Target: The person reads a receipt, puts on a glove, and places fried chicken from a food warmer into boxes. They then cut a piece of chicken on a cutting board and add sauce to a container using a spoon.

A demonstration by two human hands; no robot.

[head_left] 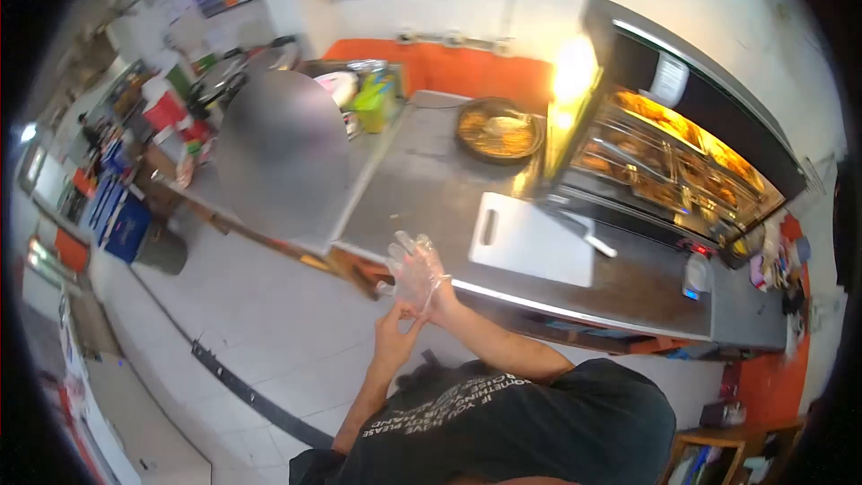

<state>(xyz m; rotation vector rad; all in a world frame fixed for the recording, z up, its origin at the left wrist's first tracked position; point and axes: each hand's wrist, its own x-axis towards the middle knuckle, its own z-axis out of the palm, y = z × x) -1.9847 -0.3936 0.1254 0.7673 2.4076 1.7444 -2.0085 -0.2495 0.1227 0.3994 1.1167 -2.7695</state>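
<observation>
My right hand (418,275) wears a clear disposable plastic glove (409,283), with its fingers spread and nothing held in them. At the right wrist, my bare left hand (395,338) pinches the cuff of that glove between thumb and fingers. Both hands are in front of my body, by the front edge of a metal counter (422,189). On the counter, to the right of the gloved hand, lies a white cutting board (530,241). A knife with a white handle (600,242) lies across the board's right side.
A lit glass food warmer (669,157) stands at the back right. Left of it is a round dark pan (499,131) of food. A small scale (696,278) sits farther right. A blurred grey patch hides part of the left counter; a blue bin (124,223) stands beyond.
</observation>
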